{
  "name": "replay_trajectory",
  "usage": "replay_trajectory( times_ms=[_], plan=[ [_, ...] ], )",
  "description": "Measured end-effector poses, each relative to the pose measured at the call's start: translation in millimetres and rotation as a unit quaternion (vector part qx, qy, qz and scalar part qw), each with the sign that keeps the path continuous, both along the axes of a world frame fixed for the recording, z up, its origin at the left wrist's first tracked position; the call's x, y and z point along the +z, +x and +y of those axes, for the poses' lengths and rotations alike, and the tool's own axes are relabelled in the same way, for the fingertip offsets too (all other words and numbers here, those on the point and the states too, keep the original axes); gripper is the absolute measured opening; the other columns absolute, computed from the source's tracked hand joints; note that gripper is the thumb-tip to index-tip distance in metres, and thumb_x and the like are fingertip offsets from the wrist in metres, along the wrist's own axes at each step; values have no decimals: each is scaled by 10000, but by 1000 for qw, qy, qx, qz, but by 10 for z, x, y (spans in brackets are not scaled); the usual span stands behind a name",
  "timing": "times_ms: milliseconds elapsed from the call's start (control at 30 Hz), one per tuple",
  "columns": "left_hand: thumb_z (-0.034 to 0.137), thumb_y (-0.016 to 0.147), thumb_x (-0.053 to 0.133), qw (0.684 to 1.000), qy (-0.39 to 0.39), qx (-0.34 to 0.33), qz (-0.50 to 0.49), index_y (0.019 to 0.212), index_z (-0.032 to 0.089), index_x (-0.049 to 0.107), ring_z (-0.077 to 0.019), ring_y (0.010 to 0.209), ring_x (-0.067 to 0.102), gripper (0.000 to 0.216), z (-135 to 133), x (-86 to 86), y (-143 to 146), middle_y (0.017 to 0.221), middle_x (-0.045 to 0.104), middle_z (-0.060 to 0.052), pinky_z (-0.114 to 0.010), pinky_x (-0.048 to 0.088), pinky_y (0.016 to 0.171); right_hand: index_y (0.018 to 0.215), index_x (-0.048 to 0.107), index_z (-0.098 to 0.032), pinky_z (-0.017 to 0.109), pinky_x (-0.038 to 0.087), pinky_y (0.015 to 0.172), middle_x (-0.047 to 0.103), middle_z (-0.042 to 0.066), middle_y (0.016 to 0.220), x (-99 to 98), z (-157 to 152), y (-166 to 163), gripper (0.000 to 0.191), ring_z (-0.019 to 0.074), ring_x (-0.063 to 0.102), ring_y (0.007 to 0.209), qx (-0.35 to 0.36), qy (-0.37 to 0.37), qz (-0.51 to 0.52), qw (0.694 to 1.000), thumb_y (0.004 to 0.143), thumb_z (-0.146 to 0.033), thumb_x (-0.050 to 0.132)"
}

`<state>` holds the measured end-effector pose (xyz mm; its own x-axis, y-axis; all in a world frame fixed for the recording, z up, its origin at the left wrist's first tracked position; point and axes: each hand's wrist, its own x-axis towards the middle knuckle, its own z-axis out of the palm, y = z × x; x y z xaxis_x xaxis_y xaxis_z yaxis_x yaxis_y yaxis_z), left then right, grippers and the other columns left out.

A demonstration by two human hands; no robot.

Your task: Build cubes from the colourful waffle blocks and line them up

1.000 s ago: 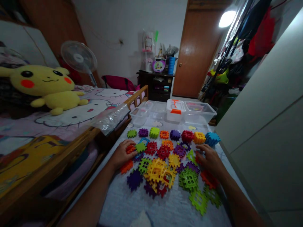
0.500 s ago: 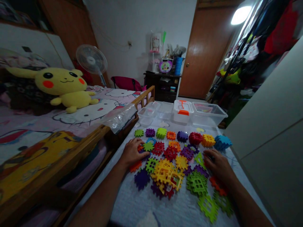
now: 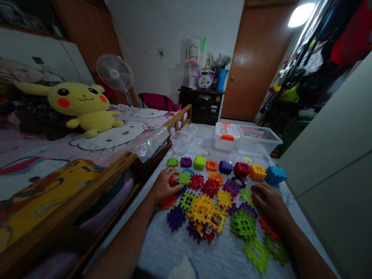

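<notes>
Bright plastic interlocking blocks lie in a loose pile in front of me. My left hand (image 3: 166,186) rests at the pile's left edge, thumb and fingers apart beside a light-green block (image 3: 184,178) and an orange block (image 3: 168,202). At the right edge lies my right hand (image 3: 269,201), fingers loosely bent but not wrapped round anything, next to a light-green triangular block (image 3: 247,197) and an orange-red block (image 3: 269,228). Between the hands are stacked yellow blocks (image 3: 202,209), red blocks (image 3: 211,187) and green window-like blocks (image 3: 243,224).
Behind the pile runs a row of sorted stacks, ending in blue blocks (image 3: 276,175). Farther back stand a clear bin (image 3: 258,139) and a lidded box (image 3: 227,135) with orange latches. A wooden bed rail (image 3: 116,170) borders the left side, a pale cabinet (image 3: 328,128) the right.
The whole view has shifted slightly, with things now a little farther right in the picture. Both hands and the blocks keep their places.
</notes>
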<state>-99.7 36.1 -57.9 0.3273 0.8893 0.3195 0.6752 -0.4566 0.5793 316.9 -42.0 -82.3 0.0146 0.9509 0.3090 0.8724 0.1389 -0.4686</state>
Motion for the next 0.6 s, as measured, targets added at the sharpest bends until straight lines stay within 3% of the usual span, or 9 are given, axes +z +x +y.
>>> replay_trajectory(
  times_ms=[600],
  plan=[
    [310,687,736,999,-16,-29,6,1096,229,627,-281,1183,497,431,-20,13,-26,1208,590,-77,-451,383,1041,889,683,-195,387,507,824,671,100,968,33,-2,-21,258,250,632,894,-2,-4,-6,1000,815,-355,494]
  ],
)
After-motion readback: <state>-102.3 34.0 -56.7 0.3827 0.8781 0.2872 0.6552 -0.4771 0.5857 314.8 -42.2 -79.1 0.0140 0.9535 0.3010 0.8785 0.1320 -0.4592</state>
